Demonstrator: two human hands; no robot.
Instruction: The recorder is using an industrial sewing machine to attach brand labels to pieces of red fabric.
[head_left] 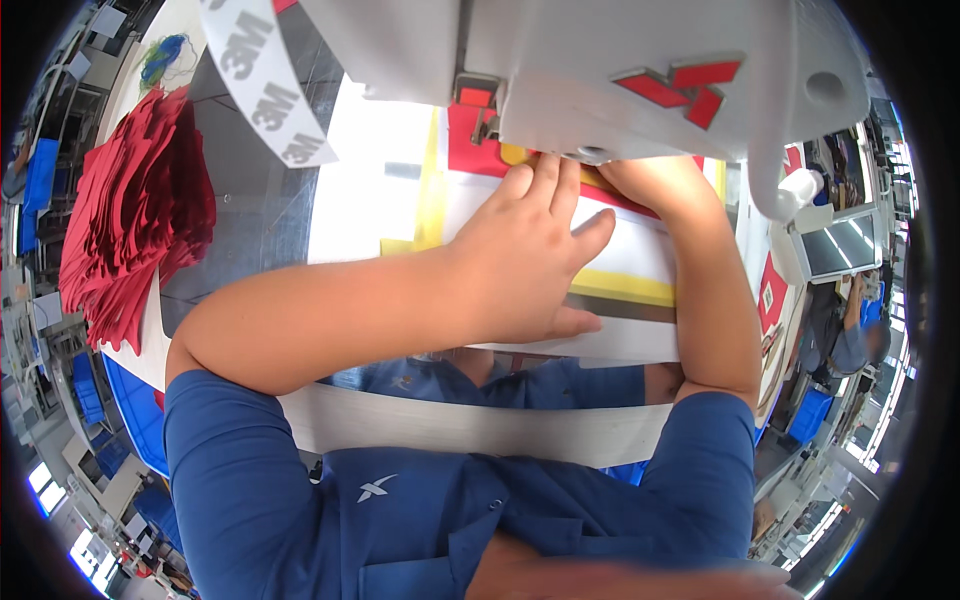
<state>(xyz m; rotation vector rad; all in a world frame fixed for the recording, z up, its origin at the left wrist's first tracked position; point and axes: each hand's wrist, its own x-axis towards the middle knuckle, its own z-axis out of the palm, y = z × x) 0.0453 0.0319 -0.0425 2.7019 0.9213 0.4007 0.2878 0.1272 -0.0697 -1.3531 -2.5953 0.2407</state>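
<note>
My left hand (530, 240) lies palm down, its fingers outstretched and thumb spread. The fingertips rest at a red fabric piece (474, 150) and a yellow piece (514, 154) under the head of a white sewing machine (700, 40). On the right, my right hand (650, 180) reaches beneath the same machine head. Its fingers are mostly hidden there, so their grip does not show. Both hands are over a white sheet (625, 240) bordered by yellow strips (625, 287).
A tall stack of red fabric pieces (140, 210) stands at the left table edge, with tangled blue and green thread (165, 60) behind it. A white printed strip (265, 95) hangs at the upper left. To the right is a screen panel (842, 245); a blue bin (135, 410) sits below left.
</note>
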